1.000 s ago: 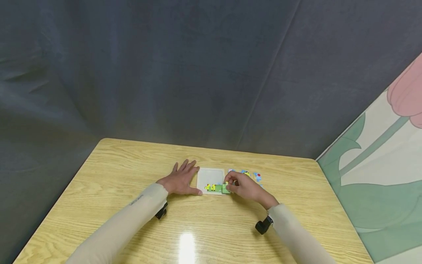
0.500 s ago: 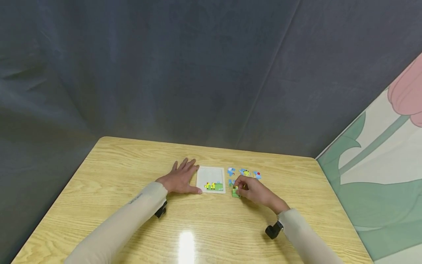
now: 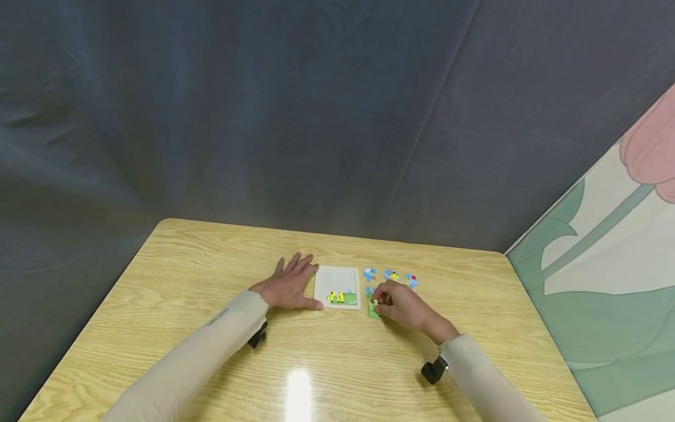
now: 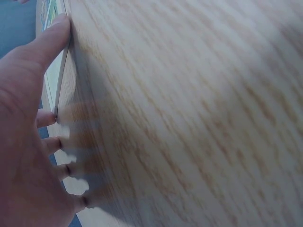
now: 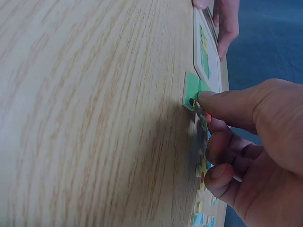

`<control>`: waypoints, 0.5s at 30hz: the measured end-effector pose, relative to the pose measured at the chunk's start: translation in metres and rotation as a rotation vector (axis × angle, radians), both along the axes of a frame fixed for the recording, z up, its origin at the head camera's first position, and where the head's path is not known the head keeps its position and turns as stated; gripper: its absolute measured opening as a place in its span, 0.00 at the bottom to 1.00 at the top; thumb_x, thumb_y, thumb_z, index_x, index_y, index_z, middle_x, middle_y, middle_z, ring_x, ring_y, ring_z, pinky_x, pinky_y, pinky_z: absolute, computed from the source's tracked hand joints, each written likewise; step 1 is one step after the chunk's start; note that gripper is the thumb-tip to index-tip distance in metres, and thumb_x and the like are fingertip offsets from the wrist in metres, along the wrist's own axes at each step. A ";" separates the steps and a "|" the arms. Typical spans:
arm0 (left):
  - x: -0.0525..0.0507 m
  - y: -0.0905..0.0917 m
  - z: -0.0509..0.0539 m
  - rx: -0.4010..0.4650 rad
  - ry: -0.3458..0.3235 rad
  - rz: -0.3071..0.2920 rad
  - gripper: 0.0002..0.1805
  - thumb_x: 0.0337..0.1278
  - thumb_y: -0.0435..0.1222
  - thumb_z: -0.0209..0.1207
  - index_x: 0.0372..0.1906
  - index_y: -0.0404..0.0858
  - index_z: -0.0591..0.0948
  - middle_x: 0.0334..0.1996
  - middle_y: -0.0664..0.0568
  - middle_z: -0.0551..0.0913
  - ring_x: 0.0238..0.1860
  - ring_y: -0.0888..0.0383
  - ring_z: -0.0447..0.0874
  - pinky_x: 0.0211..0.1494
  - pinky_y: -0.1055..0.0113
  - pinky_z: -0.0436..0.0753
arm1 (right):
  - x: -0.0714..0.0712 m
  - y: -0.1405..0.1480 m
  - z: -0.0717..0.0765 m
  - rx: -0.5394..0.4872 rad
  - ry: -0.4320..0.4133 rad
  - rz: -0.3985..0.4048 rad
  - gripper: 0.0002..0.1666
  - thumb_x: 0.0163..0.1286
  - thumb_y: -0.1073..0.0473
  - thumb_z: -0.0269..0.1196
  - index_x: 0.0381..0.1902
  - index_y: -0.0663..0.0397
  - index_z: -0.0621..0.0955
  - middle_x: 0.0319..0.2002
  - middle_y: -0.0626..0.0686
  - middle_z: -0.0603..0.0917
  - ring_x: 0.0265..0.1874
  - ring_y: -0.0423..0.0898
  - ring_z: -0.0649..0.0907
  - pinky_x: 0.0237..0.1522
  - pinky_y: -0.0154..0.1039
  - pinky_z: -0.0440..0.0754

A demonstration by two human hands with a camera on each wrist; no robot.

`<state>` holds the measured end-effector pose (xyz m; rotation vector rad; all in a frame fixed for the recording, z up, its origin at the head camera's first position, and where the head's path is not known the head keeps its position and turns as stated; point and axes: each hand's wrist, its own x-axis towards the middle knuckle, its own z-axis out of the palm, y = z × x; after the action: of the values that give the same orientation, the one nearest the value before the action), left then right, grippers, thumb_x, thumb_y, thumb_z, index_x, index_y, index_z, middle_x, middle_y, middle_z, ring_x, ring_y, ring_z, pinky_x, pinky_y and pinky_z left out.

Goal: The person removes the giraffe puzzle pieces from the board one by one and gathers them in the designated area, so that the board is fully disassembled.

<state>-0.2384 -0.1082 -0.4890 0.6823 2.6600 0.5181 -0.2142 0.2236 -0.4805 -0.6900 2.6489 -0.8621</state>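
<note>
A white puzzle tray [image 3: 337, 274] lies on the table with a strip of joined puzzle pieces [image 3: 344, 299], green with yellow figures, along its near side. My left hand [image 3: 287, 290] lies spread at the tray's left edge, thumb and forefinger touching the frame. To the right of the tray, my right hand [image 3: 403, 302] pinches a green puzzle piece [image 3: 374, 312] low over the table or on it. In the right wrist view the thumb covers one corner of this green piece [image 5: 191, 87], which also shows dark and yellow marks.
Several loose blue puzzle pieces [image 3: 370, 274] with red, white or yellow parts lie right of the tray, some partly behind the right hand. The wooden table [image 3: 221, 369] ends at a dark curtain [image 3: 295, 129] at the back. A flower-patterned panel [image 3: 606, 275] stands at the right.
My right hand has moved the green puzzle piece from the tray's near right corner to the table just right of it, then slightly left. The left hand has stayed in place.
</note>
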 end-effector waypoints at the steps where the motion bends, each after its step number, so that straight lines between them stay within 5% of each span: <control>1: 0.000 0.000 0.000 0.001 0.001 0.000 0.58 0.65 0.66 0.65 0.87 0.41 0.54 0.89 0.41 0.41 0.89 0.37 0.33 0.86 0.29 0.39 | 0.000 0.000 0.000 0.006 0.004 -0.003 0.05 0.74 0.63 0.70 0.45 0.55 0.85 0.40 0.50 0.82 0.33 0.40 0.76 0.33 0.32 0.75; 15: -0.002 0.002 -0.003 -0.002 0.006 0.001 0.58 0.64 0.67 0.64 0.87 0.41 0.54 0.89 0.42 0.42 0.89 0.37 0.33 0.86 0.29 0.40 | 0.001 -0.018 0.008 0.034 0.020 0.013 0.07 0.74 0.65 0.69 0.48 0.55 0.84 0.43 0.49 0.83 0.36 0.41 0.77 0.36 0.31 0.78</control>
<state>-0.2400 -0.1057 -0.4916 0.6829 2.6662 0.5147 -0.2135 0.2051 -0.4728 -0.7099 2.6677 -0.8091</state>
